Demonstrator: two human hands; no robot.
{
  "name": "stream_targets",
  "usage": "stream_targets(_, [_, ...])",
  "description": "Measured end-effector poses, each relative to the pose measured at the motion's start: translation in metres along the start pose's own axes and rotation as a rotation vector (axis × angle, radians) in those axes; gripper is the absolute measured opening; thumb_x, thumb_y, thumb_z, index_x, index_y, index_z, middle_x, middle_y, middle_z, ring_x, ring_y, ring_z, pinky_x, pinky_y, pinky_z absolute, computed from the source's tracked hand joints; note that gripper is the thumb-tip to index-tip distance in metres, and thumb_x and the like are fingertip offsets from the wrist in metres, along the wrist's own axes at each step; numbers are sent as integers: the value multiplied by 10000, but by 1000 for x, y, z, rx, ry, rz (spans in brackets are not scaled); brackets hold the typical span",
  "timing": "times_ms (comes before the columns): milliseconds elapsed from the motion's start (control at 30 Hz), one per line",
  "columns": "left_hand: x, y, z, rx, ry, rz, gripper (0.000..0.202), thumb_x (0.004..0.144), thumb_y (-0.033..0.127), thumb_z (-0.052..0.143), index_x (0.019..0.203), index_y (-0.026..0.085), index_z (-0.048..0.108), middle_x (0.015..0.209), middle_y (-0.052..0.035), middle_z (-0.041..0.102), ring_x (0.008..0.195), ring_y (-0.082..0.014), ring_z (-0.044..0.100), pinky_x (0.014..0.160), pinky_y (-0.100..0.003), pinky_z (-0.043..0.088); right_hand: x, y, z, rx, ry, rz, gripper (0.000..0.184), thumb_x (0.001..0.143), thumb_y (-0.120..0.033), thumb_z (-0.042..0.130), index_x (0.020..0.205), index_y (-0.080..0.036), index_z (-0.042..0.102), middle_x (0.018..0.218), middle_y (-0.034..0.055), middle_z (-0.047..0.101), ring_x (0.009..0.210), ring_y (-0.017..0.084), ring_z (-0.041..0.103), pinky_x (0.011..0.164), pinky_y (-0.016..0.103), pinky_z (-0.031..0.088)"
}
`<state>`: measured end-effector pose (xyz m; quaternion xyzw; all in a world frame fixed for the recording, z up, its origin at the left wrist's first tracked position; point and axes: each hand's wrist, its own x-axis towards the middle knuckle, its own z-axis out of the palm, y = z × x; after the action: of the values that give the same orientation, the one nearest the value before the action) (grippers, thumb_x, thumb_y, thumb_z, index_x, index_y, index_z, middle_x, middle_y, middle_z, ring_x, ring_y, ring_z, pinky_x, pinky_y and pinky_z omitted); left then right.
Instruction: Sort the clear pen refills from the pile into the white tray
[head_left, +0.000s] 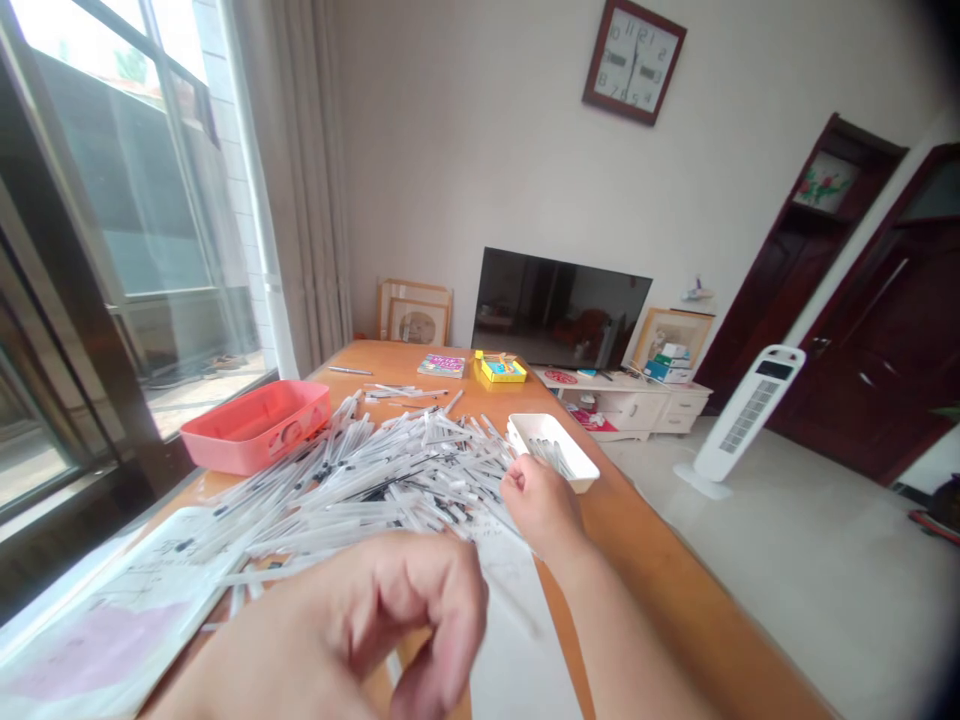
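Note:
A wide heap of clear plastic pen barrels (405,450), several with black parts, covers the middle of the wooden table. My left hand (352,620) is large in the foreground, over the near side of the heap, with fingers curled in towards the thumb; what they hold, if anything, is hidden. Beside the white tray (585,462), at the heap's right edge, my right hand (546,500) is closed, and its grip is too small to make out. Several thin grey pieces (551,455) lie in the tray. A blurred clear tube (517,605) shows above the white paper (517,670) between my hands.
A red plastic basket (259,430) stands left of the heap. A printed sheet (112,610) lies at the near left. Farther back on the table are a pen (350,371), a booklet (441,366) and a yellow box (502,370). The table's right edge drops to the floor.

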<state>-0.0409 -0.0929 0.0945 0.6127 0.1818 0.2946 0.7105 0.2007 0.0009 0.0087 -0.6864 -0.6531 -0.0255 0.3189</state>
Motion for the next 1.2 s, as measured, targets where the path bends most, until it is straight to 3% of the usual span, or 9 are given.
stream_targets(67, [15,2,-13,-116,137,101,323,657,409,861,801,184,680,655,-51,625,580,-145,508,569,-268,438,-2,0,3,-46,-112,1,96,847,-230,562,781,-225,631,849,12,660,752,160,578,620,267,315])
stream_targets(167, [36,-4,-34,-268,527,273,174,725,161,769,860,187,661,901,-72,684,706,-150,586,609,-243,480,-4,3,9,-119,-230,4,104,837,-239,577,772,-222,656,849,27,684,782,176,596,604,265,293])
stream_targets(233, [47,-16,-49,-361,727,309,177,699,52,715,741,175,595,845,-46,666,708,-131,598,616,-215,494,-5,6,13,-163,-274,12,106,835,-253,585,782,-222,672,859,39,698,796,189,610,601,265,294])
stream_targets(333, [55,-34,-68,-473,881,271,170,701,29,639,726,178,562,709,-2,599,581,-103,556,555,-211,495,-4,8,16,-199,-311,29,110,835,-282,596,808,-232,689,877,45,711,806,205,623,605,265,316])
stream_targets(567, [59,-51,-81,-541,1000,196,115,740,115,571,832,155,627,725,-48,654,573,-139,607,554,-268,531,-4,10,17,-176,-320,26,68,796,-288,624,782,-244,673,858,20,692,782,197,615,598,263,317])
stream_targets(767, [62,-59,-81,-478,1015,123,87,772,232,569,769,156,612,732,-72,678,562,-139,610,526,-249,507,-4,14,19,-132,-348,31,70,768,-319,654,753,-251,657,832,3,680,762,189,602,592,267,307])
stream_targets(1033, [66,-65,-77,-419,1070,115,128,703,178,643,819,160,592,747,-46,677,529,-103,579,490,-205,460,-4,15,22,-128,-335,29,42,744,-284,656,723,-248,649,805,6,692,737,192,594,567,268,273])
stream_targets(1200, [66,-69,-77,-334,1092,151,219,627,130,629,842,168,611,707,0,632,521,-80,536,496,-189,428,-3,11,13,-134,-248,-21,104,784,-313,628,718,-235,645,792,9,678,731,182,581,577,276,258])
